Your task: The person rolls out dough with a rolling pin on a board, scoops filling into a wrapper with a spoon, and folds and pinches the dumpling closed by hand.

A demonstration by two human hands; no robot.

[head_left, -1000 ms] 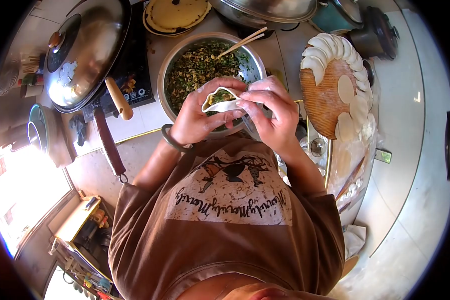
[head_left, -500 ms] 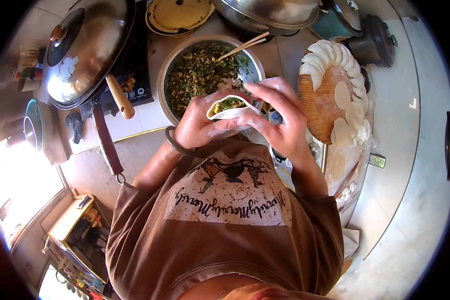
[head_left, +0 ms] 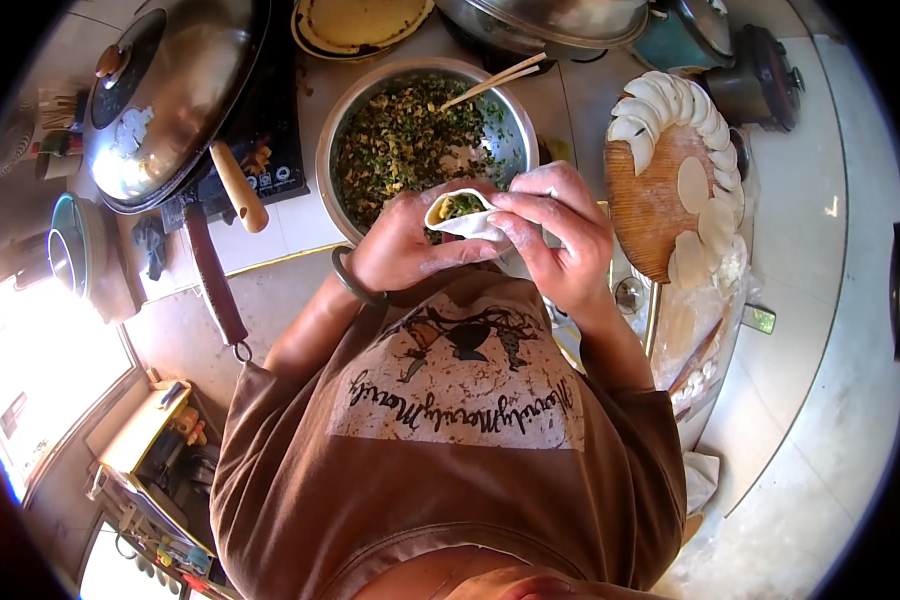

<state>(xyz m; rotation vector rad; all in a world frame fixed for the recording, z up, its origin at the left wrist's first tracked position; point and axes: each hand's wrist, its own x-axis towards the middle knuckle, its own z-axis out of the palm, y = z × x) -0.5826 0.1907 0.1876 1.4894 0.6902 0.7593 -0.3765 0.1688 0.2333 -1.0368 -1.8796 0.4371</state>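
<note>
Front and centre, a pale, floury-white dough dumpling (head_left: 480,228), thin-walled and bent into a soft half-moon. Mouth gaping upward, rounded and wide at the left, narrowing to a squeezed tip at the right. Nestled inside, in plain view, a chopped green-and-yellow filling (head_left: 460,207).

And now to the grip! Cradled in the left hand (head_left: 405,243), between curled fingers on the far side and a flour-smudged thumb along the near side. Clasped snugly there, right in the crook. Over to the right hand (head_left: 570,232): closed in a pinch, with thumb and forefinger on the dumpling's right end, knuckles dusted white.

Held up between both hands, in front of the chest, at the near edge of a round, shiny steel bowl (head_left: 518,150). Well off to the right, on a round, ribbed brown wooden board (head_left: 642,215), a curved row of white half-moon dumplings (head_left: 715,135).
</note>
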